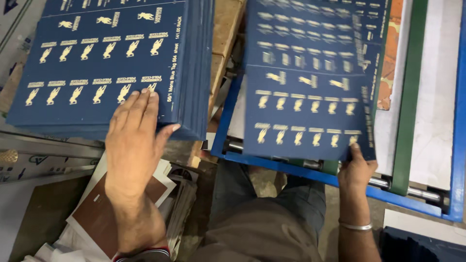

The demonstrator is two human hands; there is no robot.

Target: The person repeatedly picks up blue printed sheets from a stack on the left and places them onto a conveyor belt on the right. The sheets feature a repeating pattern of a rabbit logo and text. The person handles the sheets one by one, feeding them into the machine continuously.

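Nearest, the left hand (133,140) lies flat, fingers spread, on the near corner of a stack of blue printed sheets (104,63). Beyond, the right hand (357,167) pinches a single blue sheet (303,92) over the blue frame (281,167).
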